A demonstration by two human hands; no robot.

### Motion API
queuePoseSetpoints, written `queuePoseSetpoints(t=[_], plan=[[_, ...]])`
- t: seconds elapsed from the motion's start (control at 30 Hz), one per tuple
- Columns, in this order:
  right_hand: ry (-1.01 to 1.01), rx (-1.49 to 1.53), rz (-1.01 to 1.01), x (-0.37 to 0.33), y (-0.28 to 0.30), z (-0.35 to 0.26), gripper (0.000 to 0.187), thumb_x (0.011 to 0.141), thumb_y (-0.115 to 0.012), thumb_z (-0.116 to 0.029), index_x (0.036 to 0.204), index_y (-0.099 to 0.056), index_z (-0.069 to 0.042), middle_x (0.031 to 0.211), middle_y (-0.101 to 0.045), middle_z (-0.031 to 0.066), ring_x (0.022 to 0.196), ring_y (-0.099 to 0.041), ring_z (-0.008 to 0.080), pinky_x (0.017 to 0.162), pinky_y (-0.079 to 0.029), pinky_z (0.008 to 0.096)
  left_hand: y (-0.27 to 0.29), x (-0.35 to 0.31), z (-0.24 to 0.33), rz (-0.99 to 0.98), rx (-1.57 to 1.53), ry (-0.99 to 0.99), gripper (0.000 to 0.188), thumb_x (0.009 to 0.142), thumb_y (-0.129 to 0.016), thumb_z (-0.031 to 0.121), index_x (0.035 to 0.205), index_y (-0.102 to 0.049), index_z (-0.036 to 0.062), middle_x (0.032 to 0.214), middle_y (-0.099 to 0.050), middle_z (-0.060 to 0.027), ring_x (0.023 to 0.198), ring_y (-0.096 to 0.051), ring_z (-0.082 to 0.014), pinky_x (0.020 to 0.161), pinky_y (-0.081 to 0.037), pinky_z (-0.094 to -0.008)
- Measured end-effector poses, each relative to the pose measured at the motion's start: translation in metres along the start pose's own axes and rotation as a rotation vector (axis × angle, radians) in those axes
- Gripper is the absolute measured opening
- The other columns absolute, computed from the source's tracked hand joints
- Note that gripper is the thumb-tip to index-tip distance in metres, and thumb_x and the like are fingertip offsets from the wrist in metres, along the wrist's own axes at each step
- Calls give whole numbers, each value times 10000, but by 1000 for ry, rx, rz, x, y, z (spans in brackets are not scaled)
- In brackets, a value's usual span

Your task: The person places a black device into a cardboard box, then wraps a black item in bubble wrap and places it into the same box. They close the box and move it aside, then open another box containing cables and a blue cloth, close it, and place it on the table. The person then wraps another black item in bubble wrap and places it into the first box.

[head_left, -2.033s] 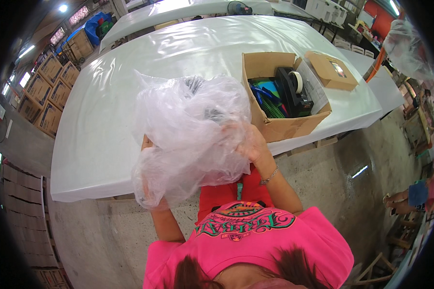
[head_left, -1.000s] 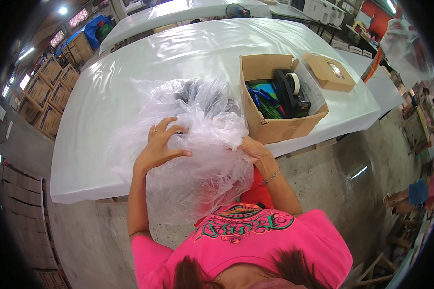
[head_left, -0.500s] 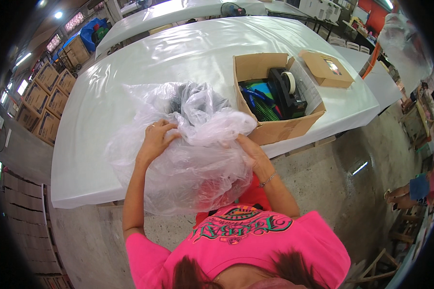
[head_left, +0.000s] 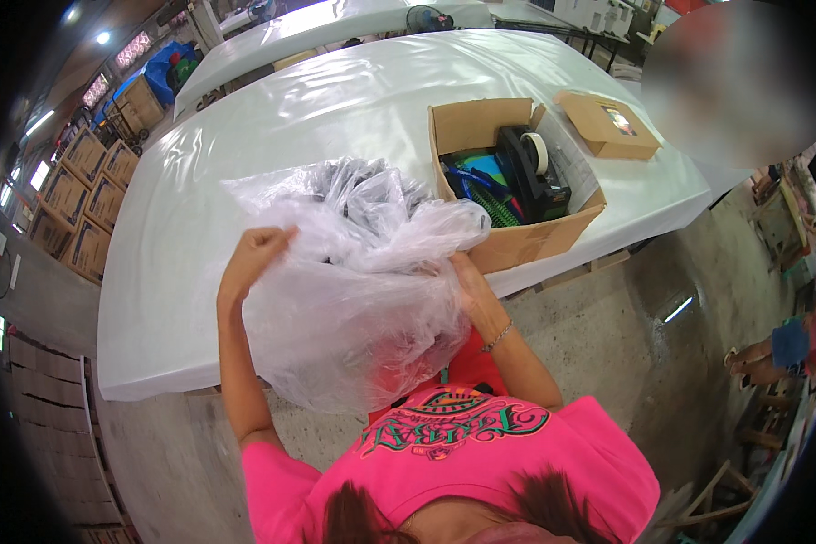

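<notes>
A large clear plastic bag (head_left: 354, 308) lies bunched on the near edge of the white-covered table (head_left: 172, 317) and hangs over it toward my lap. Dark contents, too veiled by the plastic to name, show through its far part. My left hand (head_left: 261, 249) is closed at the bag's left side, its fingertips pinching a fold of the plastic. On the other side my right hand (head_left: 462, 276) grips the gathered plastic, with its fingers mostly hidden beneath the folds.
Right of the bag stands an open cardboard box (head_left: 526, 238) holding a black tape dispenser (head_left: 535, 177) and blue and green items. A flat brown carton (head_left: 603, 127) lies behind it. Cartons (head_left: 86, 204) are stacked at the far left. A second covered table (head_left: 317, 32) stands beyond.
My left hand has moved left and slightly up, closing its fingers and drawing plastic outward. The right hand stays nearly in place.
</notes>
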State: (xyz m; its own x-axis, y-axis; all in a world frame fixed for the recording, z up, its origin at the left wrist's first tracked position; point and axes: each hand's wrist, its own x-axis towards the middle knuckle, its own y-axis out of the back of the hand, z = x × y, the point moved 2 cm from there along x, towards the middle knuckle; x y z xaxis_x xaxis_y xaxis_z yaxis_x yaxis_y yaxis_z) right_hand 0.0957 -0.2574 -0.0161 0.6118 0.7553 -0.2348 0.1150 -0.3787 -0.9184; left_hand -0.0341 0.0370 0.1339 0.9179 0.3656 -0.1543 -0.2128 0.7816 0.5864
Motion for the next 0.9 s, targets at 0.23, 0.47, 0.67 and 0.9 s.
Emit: queuePoseSetpoints(t=[0.23, 0.47, 0.67, 0.9], plan=[[-144, -398, -24, -20, -13, 10, 448, 958, -535, -230, 1345, -447, -22, 1257, -558, 160, 1100, -589, 248, 925, -523, 395, -41, -14, 17, 204, 729, -234, 903, 643, -810, 413, 1327, -395, -6, 1419, -338, -162, 1218, -406, -353, 1037, -230, -524], [-353, -581, -219, -28, -29, 20, 444, 940, -600, -220, 1325, -488, -31, 1287, -564, 73, 1087, -586, 153, 938, -494, 310, -62, 51, 20, 633, 675, -637, 762, 740, -716, 367, 1370, -417, 59, 1393, -392, -198, 1263, -366, -388, 975, -284, -578], [-216, -585, -182, -34, -25, 14, 493, 912, -641, -267, 1326, -482, -50, 1228, -586, 96, 1069, -592, 178, 884, -528, 322, -28, 128, 8, 448, 490, -575, 567, 788, -629, 295, 1278, -496, 43, 1196, -557, -245, 1103, -517, -415, 897, -389, -495], [-185, 47, -189, -21, 25, 11, 447, 924, -579, -271, 1275, -510, -3, 1175, -619, 136, 1020, -623, 224, 884, -535, 380, 24, 196, -69, 229, -196, -244, 347, 883, -444, 302, 1031, -588, 23, 1038, -606, -181, 996, -577, -342, 872, -450, -402]])
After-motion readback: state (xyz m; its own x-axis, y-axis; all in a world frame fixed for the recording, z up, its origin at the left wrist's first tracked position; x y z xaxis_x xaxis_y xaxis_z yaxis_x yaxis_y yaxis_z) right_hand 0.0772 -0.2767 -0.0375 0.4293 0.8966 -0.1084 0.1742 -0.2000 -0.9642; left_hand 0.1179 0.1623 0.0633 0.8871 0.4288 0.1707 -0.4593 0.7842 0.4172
